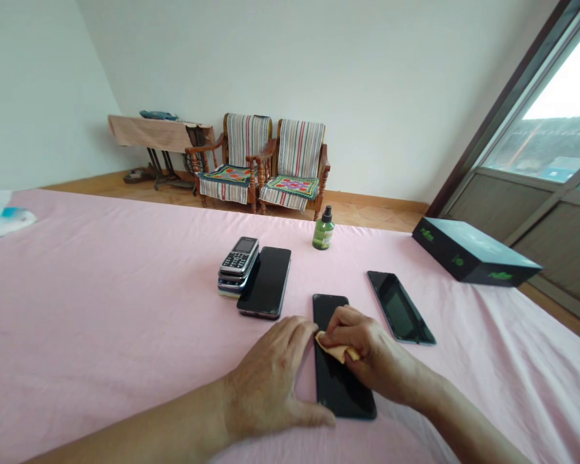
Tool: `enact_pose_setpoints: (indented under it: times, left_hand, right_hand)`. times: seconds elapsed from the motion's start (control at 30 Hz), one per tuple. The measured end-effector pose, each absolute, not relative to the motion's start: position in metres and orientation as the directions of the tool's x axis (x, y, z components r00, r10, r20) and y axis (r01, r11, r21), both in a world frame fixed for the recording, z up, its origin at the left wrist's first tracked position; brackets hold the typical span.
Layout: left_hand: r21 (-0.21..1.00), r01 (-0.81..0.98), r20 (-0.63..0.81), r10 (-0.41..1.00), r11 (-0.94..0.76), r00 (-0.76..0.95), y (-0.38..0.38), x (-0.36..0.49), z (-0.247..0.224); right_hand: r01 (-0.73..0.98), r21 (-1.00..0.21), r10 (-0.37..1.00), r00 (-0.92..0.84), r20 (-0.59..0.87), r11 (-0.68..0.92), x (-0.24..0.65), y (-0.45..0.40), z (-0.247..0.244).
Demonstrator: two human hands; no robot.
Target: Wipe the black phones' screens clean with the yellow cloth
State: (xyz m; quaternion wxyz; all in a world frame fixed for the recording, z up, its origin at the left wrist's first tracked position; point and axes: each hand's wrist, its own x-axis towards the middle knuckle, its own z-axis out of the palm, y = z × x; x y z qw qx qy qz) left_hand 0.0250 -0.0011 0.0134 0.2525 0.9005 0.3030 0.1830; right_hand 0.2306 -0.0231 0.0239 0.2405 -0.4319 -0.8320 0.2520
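A black smartphone (pixel 345 386) lies face up on the pink cloth in front of me. My right hand (pixel 367 345) is closed on a folded yellow cleaning cloth (pixel 338 350) and presses it against the phone's screen. At the phone's left edge rests my left hand (pixel 280 374), fingers stretched out and thumb apart. Its fingertips touch the upper left side, and the thumb reaches the lower left corner. Another dark smartphone (pixel 400 308) lies at the right. Farther off, a black smartphone (pixel 265 281) lies beside a stack of phones topped by a keypad phone (pixel 240 256).
A green spray bottle (pixel 323 230) stands near the far edge of the pink-covered table (pixel 101 309). A black box (pixel 473 251) sits at the right, a tissue pack (pixel 4 219) at the far left. Beyond are two wooden chairs (pixel 294 158) and a cloth-covered stand (pixel 149 132).
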Motion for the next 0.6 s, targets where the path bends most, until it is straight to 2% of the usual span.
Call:
enact_pose_setpoints:
  times: [0.27, 0.47, 0.6]
  left_hand:
    - [0.528, 0.458, 0.179, 0.621, -0.715, 0.763, 0.001, 0.023, 0.007]
    - [0.496, 0.462, 0.181, 0.608, -0.735, 0.773, 0.003, 0.024, 0.006]
    - [0.489, 0.444, 0.195, 0.59, -0.751, 0.783, 0.005, 0.024, 0.005]
  right_hand:
    - [0.61, -0.668, 0.808, -0.589, -0.022, 0.426, 0.227, -0.039, 0.044]
    - [0.539, -0.736, 0.767, -0.641, -0.043, 0.409, 0.224, -0.044, 0.047]
    - [0.424, -0.827, 0.705, -0.708, -0.048, 0.369, 0.229, -0.039, 0.048]
